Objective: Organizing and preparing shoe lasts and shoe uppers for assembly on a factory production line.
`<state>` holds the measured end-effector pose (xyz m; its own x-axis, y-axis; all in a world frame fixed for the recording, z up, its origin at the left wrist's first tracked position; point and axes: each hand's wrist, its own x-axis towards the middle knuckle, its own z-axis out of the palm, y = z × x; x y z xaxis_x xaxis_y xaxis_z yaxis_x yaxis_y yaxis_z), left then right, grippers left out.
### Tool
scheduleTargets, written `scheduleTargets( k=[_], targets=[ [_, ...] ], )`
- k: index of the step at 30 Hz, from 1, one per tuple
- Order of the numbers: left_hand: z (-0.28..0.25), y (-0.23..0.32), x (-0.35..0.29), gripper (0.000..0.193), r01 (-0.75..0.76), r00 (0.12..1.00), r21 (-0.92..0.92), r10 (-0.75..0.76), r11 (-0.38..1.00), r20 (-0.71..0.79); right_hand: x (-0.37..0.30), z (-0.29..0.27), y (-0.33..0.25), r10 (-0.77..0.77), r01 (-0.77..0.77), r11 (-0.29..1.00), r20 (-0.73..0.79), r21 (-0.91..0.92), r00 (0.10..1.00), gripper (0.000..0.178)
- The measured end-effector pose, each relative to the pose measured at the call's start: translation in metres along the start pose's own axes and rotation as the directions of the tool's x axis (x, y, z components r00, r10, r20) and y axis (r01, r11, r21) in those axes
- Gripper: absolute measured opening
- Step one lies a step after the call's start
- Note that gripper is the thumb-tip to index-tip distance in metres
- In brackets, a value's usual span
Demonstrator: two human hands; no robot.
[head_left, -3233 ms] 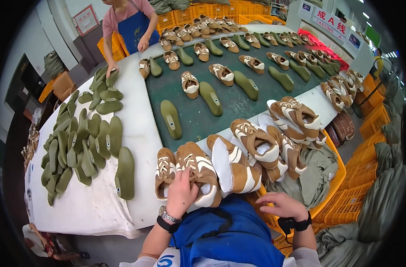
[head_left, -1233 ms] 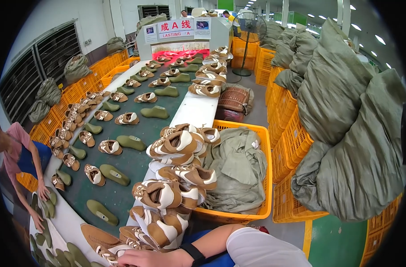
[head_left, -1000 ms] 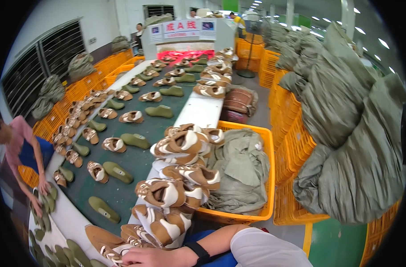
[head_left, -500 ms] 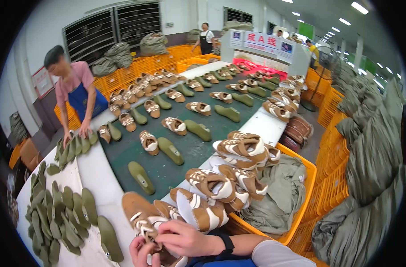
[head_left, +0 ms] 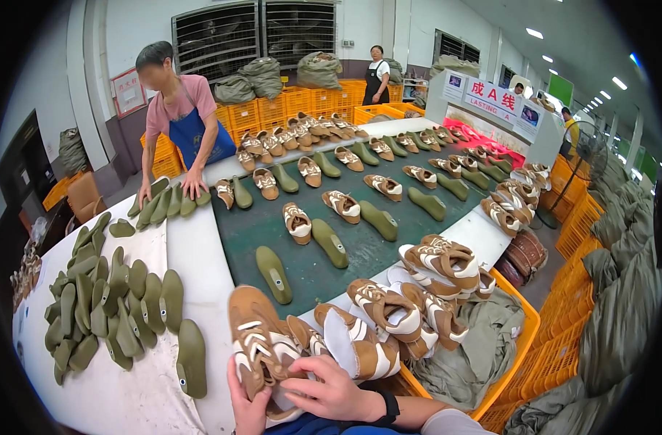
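Observation:
A brown sneaker with white stripes and laces [head_left: 253,326] is held toe-away at the table's near edge. My left hand [head_left: 247,407] is closed around its heel side, thumb along the opening. My right hand [head_left: 334,391] has bent fingers at the opposite collar edge, near the laces; its fingertips are partly hidden, so what exactly they pinch is unclear. Beside my right hand, more brown-and-white sneakers [head_left: 356,344] lie heaped. Left of the held sneaker lies a green shoe last [head_left: 192,359], next to a pile of similar lasts [head_left: 117,301].
A dark green belt [head_left: 273,225] carries sneakers paired with lasts. At right stands a yellow crate [head_left: 528,319] with grey-green cloth inside. Stacked orange crates [head_left: 556,348] and a standing fan [head_left: 590,156] are beyond. Across the table, a co-worker [head_left: 189,119] touches lasts.
The view has swung left, so the scene sits further right. My fingers have moved off the laces; my left hand now grips the sneaker's side, my right hand its collar edge.

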<state>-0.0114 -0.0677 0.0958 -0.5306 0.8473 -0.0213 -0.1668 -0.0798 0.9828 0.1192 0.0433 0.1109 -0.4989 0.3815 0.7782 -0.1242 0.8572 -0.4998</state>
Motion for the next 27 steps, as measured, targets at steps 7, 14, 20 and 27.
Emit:
scheduleTargets(
  k=[7, 14, 20, 27],
  targets=[
    [0.007, -0.003, 0.007, 0.067, -0.166, 0.934, 0.216, 0.223, 0.962, -0.278, -0.025, 0.011, 0.003, -0.004, 0.011, 1.0, 0.409, -0.015, 0.913, 0.03],
    [-0.064, -0.006, 0.024, 0.07, -0.24, 0.97, 0.558, 0.211, 0.795, 0.117, -0.023, -0.024, 0.02, 0.187, -0.206, 0.976, 0.223, 0.066, 0.957, 0.03],
    [-0.178, -0.034, 0.041, 0.06, 0.11, 0.938, 0.994, 0.332, -0.009, -0.101, -0.042, -0.08, 0.024, 0.231, -0.237, 0.971, -0.145, -0.024, 0.962, 0.039],
    [-0.221, -0.078, 0.067, 0.067, 0.215, 0.97, 0.977, 0.109, 0.017, -0.215, -0.046, -0.094, 0.032, 0.272, -0.271, 0.961, -0.352, 0.052, 0.895, 0.044]
  ],
)
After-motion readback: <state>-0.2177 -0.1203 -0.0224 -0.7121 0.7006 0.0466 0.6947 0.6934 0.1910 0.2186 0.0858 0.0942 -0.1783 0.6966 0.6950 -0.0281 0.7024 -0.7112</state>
